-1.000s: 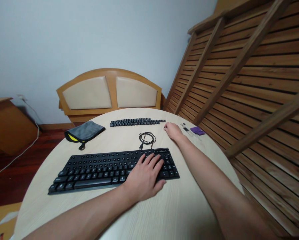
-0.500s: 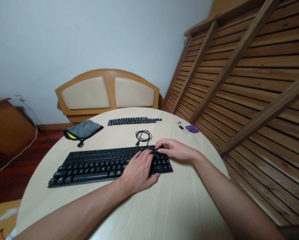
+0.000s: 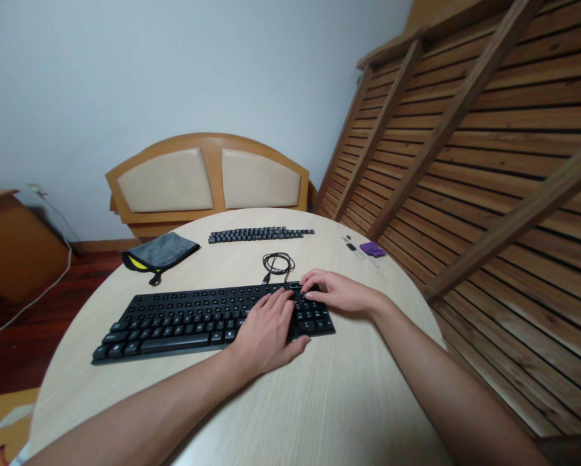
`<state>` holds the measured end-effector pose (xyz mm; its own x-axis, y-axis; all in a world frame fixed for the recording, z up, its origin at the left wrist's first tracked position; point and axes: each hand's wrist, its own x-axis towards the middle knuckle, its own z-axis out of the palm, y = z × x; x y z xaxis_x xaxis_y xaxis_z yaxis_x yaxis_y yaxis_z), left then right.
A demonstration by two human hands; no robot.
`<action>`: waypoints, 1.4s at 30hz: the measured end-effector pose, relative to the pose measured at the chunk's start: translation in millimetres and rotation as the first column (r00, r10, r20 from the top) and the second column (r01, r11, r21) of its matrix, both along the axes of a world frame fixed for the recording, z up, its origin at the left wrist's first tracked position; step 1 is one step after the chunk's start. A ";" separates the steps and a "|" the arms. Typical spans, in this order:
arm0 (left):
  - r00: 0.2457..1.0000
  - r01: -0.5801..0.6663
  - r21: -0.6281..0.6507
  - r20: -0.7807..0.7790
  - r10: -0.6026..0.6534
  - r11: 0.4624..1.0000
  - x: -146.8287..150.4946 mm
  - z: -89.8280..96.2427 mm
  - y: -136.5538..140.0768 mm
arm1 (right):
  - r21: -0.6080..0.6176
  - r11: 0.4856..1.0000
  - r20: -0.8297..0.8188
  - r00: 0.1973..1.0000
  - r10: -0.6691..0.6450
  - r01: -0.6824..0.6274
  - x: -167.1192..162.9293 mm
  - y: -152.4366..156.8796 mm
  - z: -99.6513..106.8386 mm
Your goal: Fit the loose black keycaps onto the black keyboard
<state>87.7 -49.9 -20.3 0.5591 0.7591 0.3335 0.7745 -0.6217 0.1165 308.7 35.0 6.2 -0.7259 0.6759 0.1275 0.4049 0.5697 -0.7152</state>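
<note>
Two bare hands are reaching over a black keyboard (image 3: 193,321), which is lying on a round pale table (image 3: 358,395). At the keyboard's three o'clock, the left hand (image 3: 267,327) is resting palm down on its keys, fingers close together, thumb standing apart. Toward two o'clock, the right hand (image 3: 337,291) is curling its fingers over the upper number keys; whether they are pinching a keycap, I cannot tell. Loose keycaps (image 3: 261,234) are sitting in rows at one o'clock, beyond a coiled cable (image 3: 278,254). A grey cloth (image 3: 166,251) is lying at eleven o'clock, while a purple item (image 3: 372,250) is lying at two.
</note>
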 end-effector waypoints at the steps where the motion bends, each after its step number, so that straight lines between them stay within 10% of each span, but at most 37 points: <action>1: 1.000 0.002 0.002 0.001 -0.002 1.000 0.0 0.0 0.2 | 0.008 1.000 0.005 1.000 -0.006 0.006 -0.7 -0.6 0.2; 15: 1.000 0.006 0.001 -0.014 -0.006 1.000 0.0 -1.1 0.4 | 0.175 0.984 0.045 0.998 -0.050 0.042 -6.5 -4.0 0.5; 42: 0.999 0.046 0.005 0.016 -0.046 0.999 -3.3 -1.6 1.6 | 0.064 0.980 0.072 0.979 -0.192 0.187 -6.1 0.9 -8.2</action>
<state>84.4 -48.3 -21.9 0.5882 0.7310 0.3458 0.7430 -0.6574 0.1256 302.5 35.9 -2.0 -0.5944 0.7954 0.1182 0.5623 0.5162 -0.6461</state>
